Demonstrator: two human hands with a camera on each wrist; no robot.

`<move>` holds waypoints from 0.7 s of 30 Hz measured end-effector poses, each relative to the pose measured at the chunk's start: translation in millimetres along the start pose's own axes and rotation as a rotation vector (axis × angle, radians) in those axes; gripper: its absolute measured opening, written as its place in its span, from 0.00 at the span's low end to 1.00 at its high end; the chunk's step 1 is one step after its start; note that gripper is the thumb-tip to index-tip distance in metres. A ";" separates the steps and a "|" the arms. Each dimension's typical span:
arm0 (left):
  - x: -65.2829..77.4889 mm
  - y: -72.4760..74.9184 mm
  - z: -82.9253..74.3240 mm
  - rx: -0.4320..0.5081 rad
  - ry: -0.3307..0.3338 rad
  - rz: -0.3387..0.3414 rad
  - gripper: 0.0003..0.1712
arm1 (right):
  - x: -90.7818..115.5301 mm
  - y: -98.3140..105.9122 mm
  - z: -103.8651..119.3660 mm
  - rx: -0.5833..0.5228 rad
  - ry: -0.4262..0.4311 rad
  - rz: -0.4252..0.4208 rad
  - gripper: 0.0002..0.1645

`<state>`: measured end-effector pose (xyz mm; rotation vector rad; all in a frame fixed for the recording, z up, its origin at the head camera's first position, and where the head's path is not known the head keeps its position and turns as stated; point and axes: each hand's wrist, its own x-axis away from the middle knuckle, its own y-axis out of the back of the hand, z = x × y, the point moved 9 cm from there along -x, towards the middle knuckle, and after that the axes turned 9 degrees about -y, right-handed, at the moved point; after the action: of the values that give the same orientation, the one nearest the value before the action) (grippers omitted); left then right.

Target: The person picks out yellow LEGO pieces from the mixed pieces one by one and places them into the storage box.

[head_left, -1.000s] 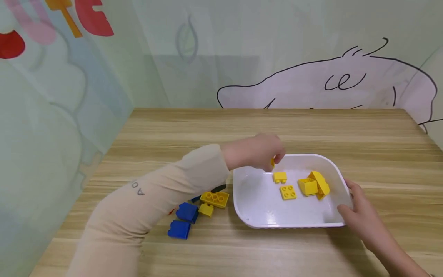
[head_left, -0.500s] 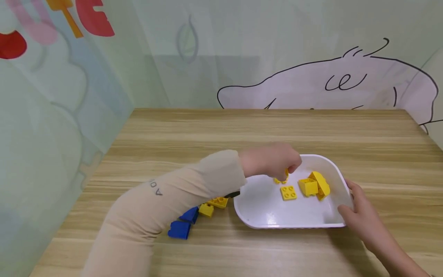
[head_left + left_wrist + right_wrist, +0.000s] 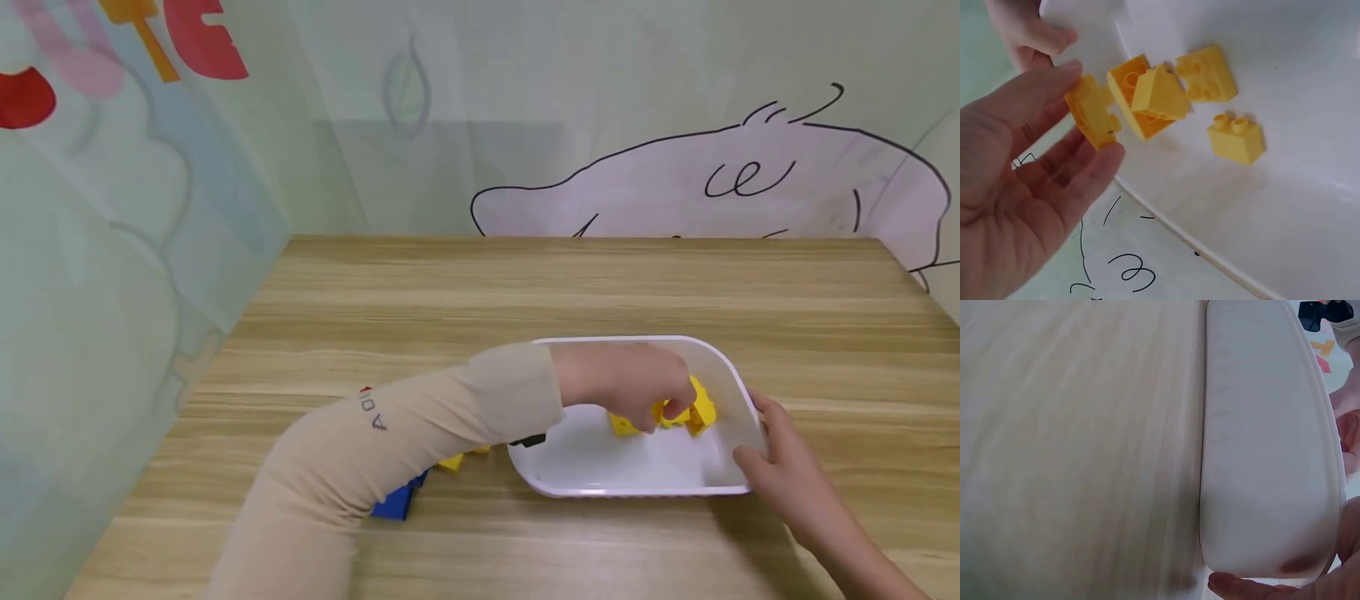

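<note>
My left hand (image 3: 630, 383) reaches over the white plastic tub (image 3: 600, 492). Between its thumb and fingertips it pinches a yellow toy brick (image 3: 1090, 112), plain in the left wrist view. Below and beside that lie a yellow sloped brick (image 3: 1157, 94) resting on a rounded yellow brick (image 3: 1124, 81), a flat four-stud brick (image 3: 1213, 75) and a two-stud brick (image 3: 1236, 142). At the tub's right end my right hand (image 3: 780, 458) grips the rim and wall, thumb on the inner side. The right wrist view has its fingers (image 3: 1241, 587) under the tub's end wall.
Left of the tub, partly under my left forearm, blue bricks (image 3: 393, 504) and yellow bricks (image 3: 452, 462) lie on the wooden table (image 3: 420, 292). A red bit (image 3: 365, 389) peeks out above the sleeve. A wall with cartoon drawings (image 3: 675, 175) stands behind the table.
My left hand has moved right and a little nearer across the tub, from its far left side to the bricks at the right. My right hand keeps its grip on the tub.
</note>
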<state>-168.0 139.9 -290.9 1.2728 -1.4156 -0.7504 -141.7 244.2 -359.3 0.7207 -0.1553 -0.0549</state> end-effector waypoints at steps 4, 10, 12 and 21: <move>-3.9 -11.5 -4.7 -0.018 -0.068 0.027 0.07 | 0.1 0.1 0.3 -0.004 0.015 -0.017 0.35; -15.2 -25.6 -9.4 -0.052 -0.111 0.076 0.07 | 0.9 2.0 1.5 -0.012 0.044 -0.045 0.34; -18.6 -28.1 -13.1 -0.051 -0.134 0.078 0.05 | 1.1 2.7 2.0 -0.013 0.050 -0.052 0.35; -30.4 -35.0 -24.4 -0.056 -0.215 0.076 0.06 | 1.0 2.7 2.8 -0.017 0.032 -0.034 0.35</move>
<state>-137.6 165.0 -325.4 1.1141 -1.5943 -0.8895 -141.1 244.3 -355.4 0.7074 -0.1117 -0.0773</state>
